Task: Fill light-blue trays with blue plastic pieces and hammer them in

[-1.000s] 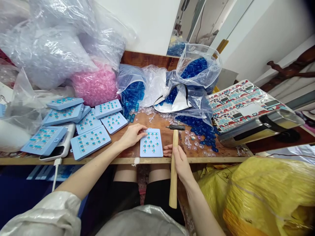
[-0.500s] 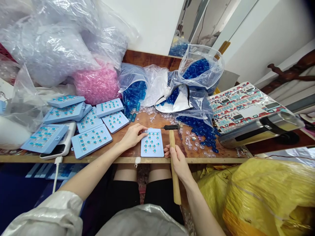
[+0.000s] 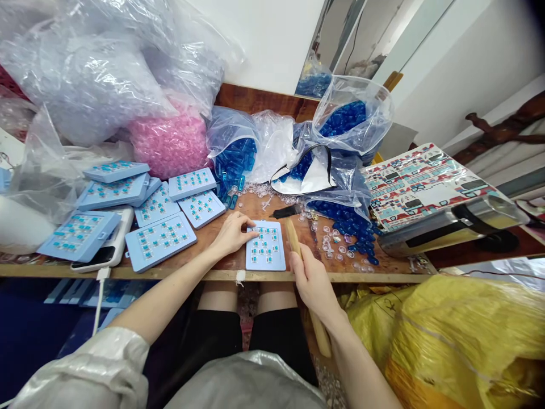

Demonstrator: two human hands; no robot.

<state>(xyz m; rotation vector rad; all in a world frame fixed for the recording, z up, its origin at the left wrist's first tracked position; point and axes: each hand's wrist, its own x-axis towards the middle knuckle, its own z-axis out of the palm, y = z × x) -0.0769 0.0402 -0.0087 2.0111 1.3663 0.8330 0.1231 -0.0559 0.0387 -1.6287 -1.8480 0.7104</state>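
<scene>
In front of me on the wooden table lies a light-blue plastic panel (image 3: 266, 262) dotted with small teal pieces. My left hand (image 3: 233, 234) holds it at the upper left edge, with thumb and forefinger over the corner. Just right of the panel, my right hand (image 3: 314, 281) is closed round the wooden handle of a hammer (image 3: 320, 335). Its dark head is above the table, beyond the panel's upper right corner; the handle's lower end sticks out below my wrist.
More filled panels (image 3: 160, 243) lie stacked at the left, beside a white phone-like device (image 3: 106, 247) with a cable. Bags of blue pieces (image 3: 236, 162) and a pink bag (image 3: 168, 139) stand behind. Loose clear pieces (image 3: 327, 244) are scattered at right, near a steel flask (image 3: 451, 227).
The hammer has tilted, its head shifting left and its handle end swinging right. My right fingers have moved off the panel's right edge. My left hand stays at the panel.
</scene>
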